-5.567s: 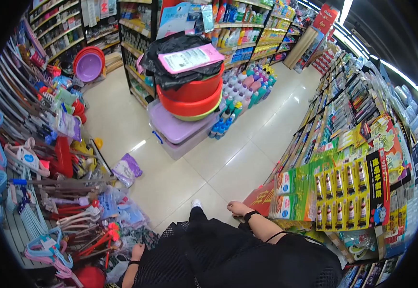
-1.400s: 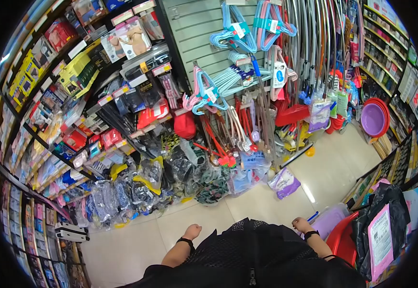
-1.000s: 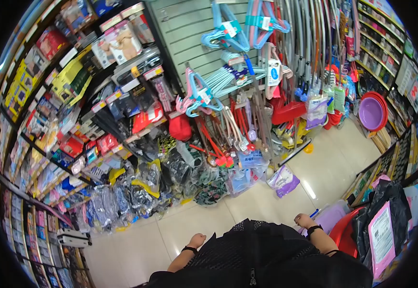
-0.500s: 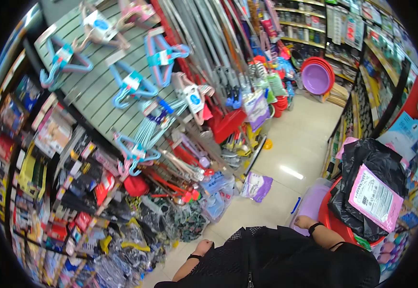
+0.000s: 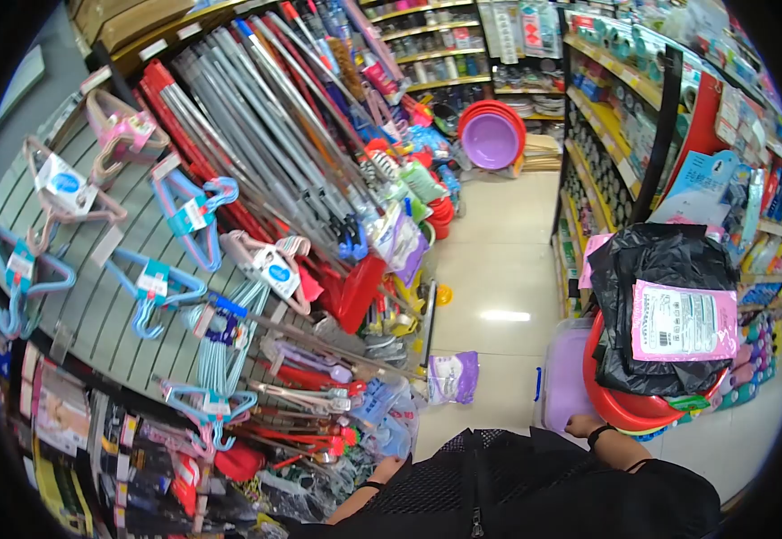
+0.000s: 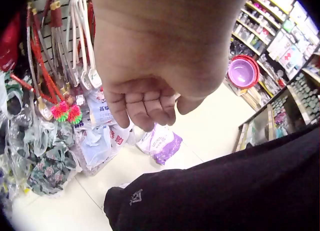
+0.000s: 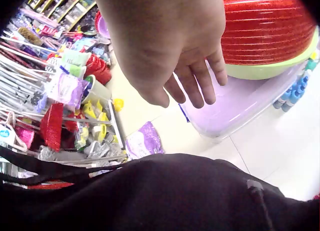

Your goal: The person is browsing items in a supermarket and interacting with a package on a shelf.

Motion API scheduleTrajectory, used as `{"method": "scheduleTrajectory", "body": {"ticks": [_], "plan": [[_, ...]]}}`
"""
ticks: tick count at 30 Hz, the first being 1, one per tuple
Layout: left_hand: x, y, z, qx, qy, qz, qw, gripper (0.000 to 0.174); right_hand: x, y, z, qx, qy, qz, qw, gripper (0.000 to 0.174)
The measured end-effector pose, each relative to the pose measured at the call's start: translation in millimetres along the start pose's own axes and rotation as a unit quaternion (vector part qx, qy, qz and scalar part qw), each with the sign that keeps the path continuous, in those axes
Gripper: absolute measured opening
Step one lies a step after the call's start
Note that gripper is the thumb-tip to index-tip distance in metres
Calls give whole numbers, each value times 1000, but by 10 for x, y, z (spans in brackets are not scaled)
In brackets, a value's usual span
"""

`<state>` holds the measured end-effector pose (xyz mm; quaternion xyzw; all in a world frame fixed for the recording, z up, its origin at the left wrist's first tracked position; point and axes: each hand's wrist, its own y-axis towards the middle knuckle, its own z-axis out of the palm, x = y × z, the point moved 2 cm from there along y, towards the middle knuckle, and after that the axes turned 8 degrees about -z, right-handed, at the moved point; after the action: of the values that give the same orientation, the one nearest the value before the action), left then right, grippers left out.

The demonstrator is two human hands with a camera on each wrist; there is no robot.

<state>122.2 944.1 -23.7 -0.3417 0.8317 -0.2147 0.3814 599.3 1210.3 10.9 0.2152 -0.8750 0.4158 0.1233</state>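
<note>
My left hand (image 5: 384, 469) hangs low at my side, beside bagged goods at the foot of a rack. In the left wrist view its fingers (image 6: 145, 108) are loosely bent and hold nothing. At my other side, my right hand (image 5: 581, 426) hangs with relaxed, loosely spread fingers (image 7: 199, 83), also holding nothing. It overlaps a purple lidded storage box (image 5: 563, 364) in the head view. Stacked red basins (image 7: 270, 33) sit on that box, topped by a black plastic bag (image 5: 611, 287) and a pink-edged package (image 5: 685, 322). A purple-and-white packet (image 5: 453, 377) lies on the floor ahead.
Clothes hangers (image 5: 153, 286) and long poles (image 5: 256, 135) line the left wall, with a red dustpan (image 5: 355, 295) low down. A purple basin (image 5: 490, 142) leans inside red ones at the aisle's far end. Shelves (image 5: 602, 135) and standing bottles (image 5: 755, 359) flank the right.
My view first swung left from the box and basins to the hanger wall, then back right toward the aisle. In the last second both hands stayed low at my sides, empty.
</note>
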Motion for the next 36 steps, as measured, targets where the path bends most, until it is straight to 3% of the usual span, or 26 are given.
{"method": "scheduleTrajectory", "body": {"ticks": [3,4,7,11,17,21,22,30,36], "plan": [[1,310,-326,51,31,-38,998,42,47,-68,80,-31,26,25,999,34],[31,449,-389,83,-18,-96,992,38,77,-70,103,-44,39,35,998,35],[-111,701,-698,-1,66,92,994,35,235,-78,194,-82,58,42,994,34],[-341,836,-941,61,65,76,993,34,422,-89,248,-140,143,52,978,35],[-471,847,-1106,72,110,115,985,36,518,-228,563,-215,211,99,948,35],[-186,928,-1038,83,138,104,981,38,370,-319,1056,-240,262,147,923,34],[41,1105,-950,107,132,118,978,40,374,-370,1137,-258,229,113,932,28],[711,1336,-839,160,191,197,948,41,430,-770,1833,-277,299,214,888,27],[202,1323,-881,197,241,211,927,42,513,-1093,2273,-302,333,263,854,27]]}}
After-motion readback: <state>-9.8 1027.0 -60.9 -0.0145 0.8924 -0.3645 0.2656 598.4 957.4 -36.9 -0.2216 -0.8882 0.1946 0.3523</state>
